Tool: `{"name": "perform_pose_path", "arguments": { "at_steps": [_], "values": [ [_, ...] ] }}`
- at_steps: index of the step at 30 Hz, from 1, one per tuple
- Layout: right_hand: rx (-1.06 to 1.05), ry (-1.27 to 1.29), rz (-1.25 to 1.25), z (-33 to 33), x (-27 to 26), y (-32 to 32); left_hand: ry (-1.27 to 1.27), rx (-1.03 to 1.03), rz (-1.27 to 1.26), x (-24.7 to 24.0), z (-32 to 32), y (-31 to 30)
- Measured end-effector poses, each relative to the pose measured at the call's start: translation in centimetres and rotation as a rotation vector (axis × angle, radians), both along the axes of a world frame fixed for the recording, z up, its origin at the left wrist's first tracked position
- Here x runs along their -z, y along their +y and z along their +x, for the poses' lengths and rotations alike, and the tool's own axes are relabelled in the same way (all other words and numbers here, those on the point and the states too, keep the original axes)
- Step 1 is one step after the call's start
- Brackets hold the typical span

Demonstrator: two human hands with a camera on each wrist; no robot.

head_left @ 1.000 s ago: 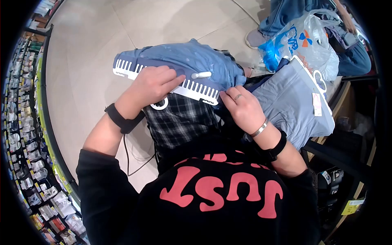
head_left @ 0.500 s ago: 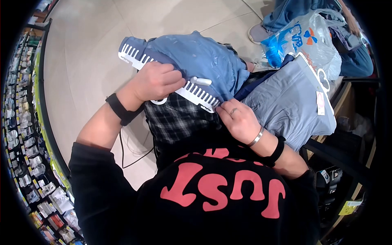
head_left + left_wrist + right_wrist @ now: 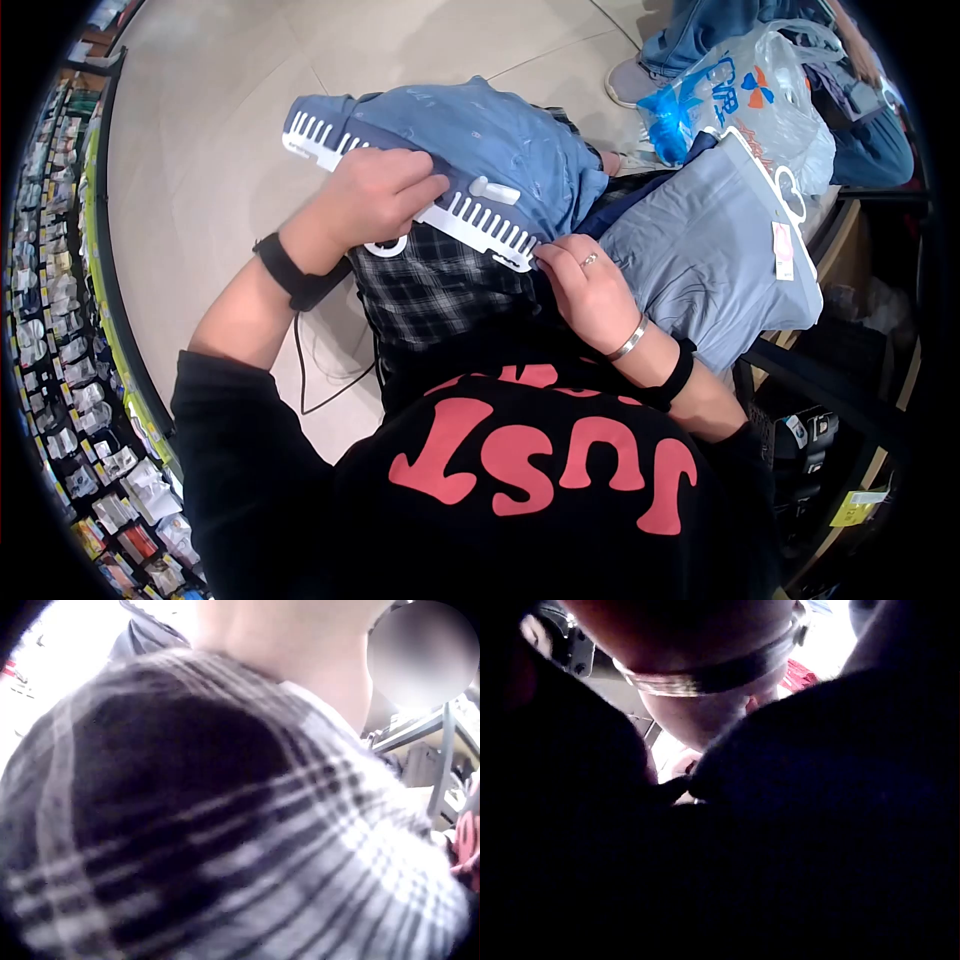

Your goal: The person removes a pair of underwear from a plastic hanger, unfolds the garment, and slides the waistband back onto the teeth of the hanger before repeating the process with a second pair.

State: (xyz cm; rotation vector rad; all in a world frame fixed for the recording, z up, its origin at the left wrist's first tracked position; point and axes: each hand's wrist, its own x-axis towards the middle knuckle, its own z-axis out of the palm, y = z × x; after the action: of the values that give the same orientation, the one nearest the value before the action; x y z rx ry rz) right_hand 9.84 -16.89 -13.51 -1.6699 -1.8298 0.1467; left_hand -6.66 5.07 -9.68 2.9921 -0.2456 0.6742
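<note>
A white comb-edged hanger (image 3: 485, 236) lies slantwise under the near edge of a blue garment (image 3: 480, 130), which is spread over plaid-clad legs (image 3: 430, 290). My left hand (image 3: 378, 197) grips the middle of the hanger and the cloth edge, its fingers curled over them. At the hanger's right end, my right hand (image 3: 590, 290) pinches the corner with thumb and fingertips. Below the left hand the white hook (image 3: 388, 247) shows. A small white tube-like piece (image 3: 495, 191) rests on the blue cloth. Plaid cloth (image 3: 165, 750) fills the left wrist view; the right wrist view is mostly dark.
To the right lies a grey-blue garment (image 3: 700, 250) on another white hanger with a price tag (image 3: 782, 250). Beyond it are a plastic bag (image 3: 760, 100) and another person's leg (image 3: 690, 45). Shelves of packaged goods (image 3: 60, 340) line the left; a dark shelf unit stands right.
The hanger has tilted, its left end moving away from the body and its right end closer. The blue cloth has shifted slightly with it. Both hands keep their hold.
</note>
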Motion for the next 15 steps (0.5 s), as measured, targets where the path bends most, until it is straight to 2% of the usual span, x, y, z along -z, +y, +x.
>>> {"name": "perform_pose_path", "arguments": {
  "at_steps": [5,6,9,15],
  "values": [
    [0.033,-0.215,0.038,0.5,-0.7,-0.3,0.069,-0.109,-0.086,-1.2,0.5,-2.9],
    [0.02,-0.264,0.054,0.7,-0.8,-0.2,0.189,-0.177,-0.104,-1.3,0.4,-4.0],
    [-0.016,-0.312,0.079,0.8,-0.8,0.2,0.146,-0.048,-0.123,-1.0,1.5,-6.6],
    [-0.064,-0.323,0.176,1.0,-0.4,0.8,0.171,-0.102,-0.083,1.2,2.3,-6.8]
  ]
}}
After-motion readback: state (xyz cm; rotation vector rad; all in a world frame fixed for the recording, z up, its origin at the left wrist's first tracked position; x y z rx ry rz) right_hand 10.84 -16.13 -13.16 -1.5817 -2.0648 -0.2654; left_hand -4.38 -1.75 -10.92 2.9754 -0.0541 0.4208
